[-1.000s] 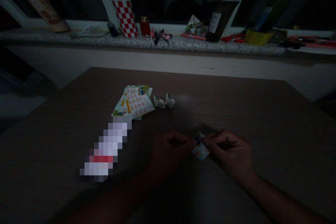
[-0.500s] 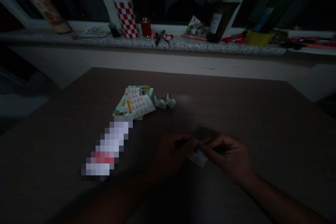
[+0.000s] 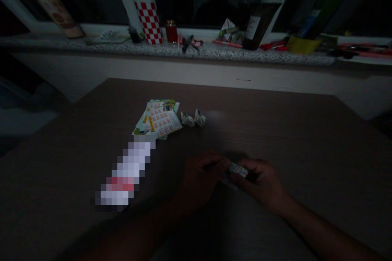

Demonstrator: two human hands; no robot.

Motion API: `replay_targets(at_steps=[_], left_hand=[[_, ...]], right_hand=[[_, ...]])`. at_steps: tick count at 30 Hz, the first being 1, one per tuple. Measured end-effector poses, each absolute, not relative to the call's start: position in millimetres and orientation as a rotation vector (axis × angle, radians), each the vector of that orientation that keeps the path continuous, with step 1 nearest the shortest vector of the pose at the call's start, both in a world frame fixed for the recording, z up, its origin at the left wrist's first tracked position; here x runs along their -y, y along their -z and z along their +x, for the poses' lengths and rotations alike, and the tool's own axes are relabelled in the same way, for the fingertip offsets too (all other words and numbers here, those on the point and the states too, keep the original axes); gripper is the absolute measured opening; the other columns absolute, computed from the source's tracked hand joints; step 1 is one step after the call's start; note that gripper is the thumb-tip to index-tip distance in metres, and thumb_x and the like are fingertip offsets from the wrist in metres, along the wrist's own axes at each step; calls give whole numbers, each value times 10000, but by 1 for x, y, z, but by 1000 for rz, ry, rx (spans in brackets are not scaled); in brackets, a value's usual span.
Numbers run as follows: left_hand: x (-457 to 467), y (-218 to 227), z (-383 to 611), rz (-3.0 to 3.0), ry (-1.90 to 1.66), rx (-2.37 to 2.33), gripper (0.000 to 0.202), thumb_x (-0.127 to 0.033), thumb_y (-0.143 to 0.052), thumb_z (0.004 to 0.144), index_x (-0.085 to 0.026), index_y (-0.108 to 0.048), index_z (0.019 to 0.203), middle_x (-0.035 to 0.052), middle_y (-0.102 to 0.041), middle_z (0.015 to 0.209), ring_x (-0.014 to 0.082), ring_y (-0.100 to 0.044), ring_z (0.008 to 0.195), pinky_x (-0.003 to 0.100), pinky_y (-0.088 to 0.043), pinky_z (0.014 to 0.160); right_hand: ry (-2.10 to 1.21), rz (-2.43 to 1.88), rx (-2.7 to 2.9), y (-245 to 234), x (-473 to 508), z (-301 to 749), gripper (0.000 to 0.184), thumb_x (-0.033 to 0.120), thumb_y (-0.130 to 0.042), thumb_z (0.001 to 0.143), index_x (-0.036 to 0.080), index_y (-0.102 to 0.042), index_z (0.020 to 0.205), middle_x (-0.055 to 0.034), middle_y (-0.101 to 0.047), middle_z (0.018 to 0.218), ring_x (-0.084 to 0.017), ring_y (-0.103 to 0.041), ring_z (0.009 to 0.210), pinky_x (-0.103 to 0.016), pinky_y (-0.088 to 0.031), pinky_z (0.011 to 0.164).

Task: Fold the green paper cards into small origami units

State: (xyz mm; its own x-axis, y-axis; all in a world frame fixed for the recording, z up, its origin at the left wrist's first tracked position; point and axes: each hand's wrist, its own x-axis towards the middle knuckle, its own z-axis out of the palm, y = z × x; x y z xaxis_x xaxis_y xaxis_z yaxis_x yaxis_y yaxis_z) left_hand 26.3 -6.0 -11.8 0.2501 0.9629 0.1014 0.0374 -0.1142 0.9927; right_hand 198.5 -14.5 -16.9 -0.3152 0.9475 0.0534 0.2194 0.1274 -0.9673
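Observation:
Between my two hands is a small folded paper slip (image 3: pixel 238 169), printed like the cards on the table. My left hand (image 3: pixel 203 177) pinches its left side between thumb and fingers. From the right, my right hand (image 3: pixel 260 181) grips it, with the thumb on the near face and the fingers behind. Part of the slip shows above the right thumb and a dim part below it; the rest is hidden by my fingers. Beyond my hands stand two small folded paper shapes (image 3: pixel 187 119), close together. A loose stack of printed paper cards (image 3: pixel 165 122) lies just left of them.
A blurred-out pale object with a red band (image 3: pixel 125 171) lies on the table (image 3: pixel 290 130), left of my hands. Along the granite windowsill (image 3: pixel 214 53) stand a red-checked white bottle (image 3: pixel 149 20), a small red jar (image 3: pixel 171 32), a dark labelled bottle (image 3: pixel 253 26) and a green bottle (image 3: pixel 324 6).
My right fingers have shifted on the paper slip, and an upper printed part now shows between my hands. Less of its lower part is visible. The cards and folded shapes stay put.

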Motion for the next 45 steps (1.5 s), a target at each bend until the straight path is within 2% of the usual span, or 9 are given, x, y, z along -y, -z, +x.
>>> replay_targets(at_steps=[6,13,23,31,35,45], left_hand=[[8,13,27,1417,-1069,-972,192,-275,-606,850,-126,-690,763,9,-604,707,111,-558,666,202,-416,608],[4,12,24,1413,-1062,-1014,197,-281,-608,843,-124,-685,752,10,-598,697,118,-548,663,214,-409,605],[5,8,26,1370,-1053,-996,182,-248,-615,826,-119,-674,711,11,-586,675,111,-534,637,206,-399,580],[7,9,25,1327,-1058,-987,196,-264,-610,836,-122,-661,711,0,-572,663,99,-520,624,192,-398,572],[7,6,25,1306,-1091,-979,178,-257,-620,829,-124,-665,720,1,-583,677,102,-532,641,192,-410,587],[6,14,21,1321,-960,-956,210,-304,-616,826,-136,-646,704,-14,-568,642,98,-501,610,199,-382,571]], right_hand=[[-1212,-1130,1709,14,15,201,221,267,-604,808,136,-612,631,32,-468,517,-74,-398,463,-197,-310,432],[-1238,-1147,1640,19,15,201,168,303,-639,817,150,-685,763,-18,-654,658,-111,-564,587,-208,-440,551],[-1174,-1076,1665,12,14,203,191,252,-643,815,152,-683,658,9,-634,549,-84,-543,496,-175,-419,486],[-1185,-1072,1675,13,16,208,214,275,-600,855,168,-713,708,2,-653,574,-93,-560,509,-180,-427,487],[-1187,-1047,1678,12,16,208,213,287,-582,866,170,-719,753,-13,-679,642,-115,-594,574,-200,-462,541],[-1136,-1119,1559,13,14,210,302,348,-607,836,157,-660,608,16,-540,508,-87,-469,462,-192,-379,441]])
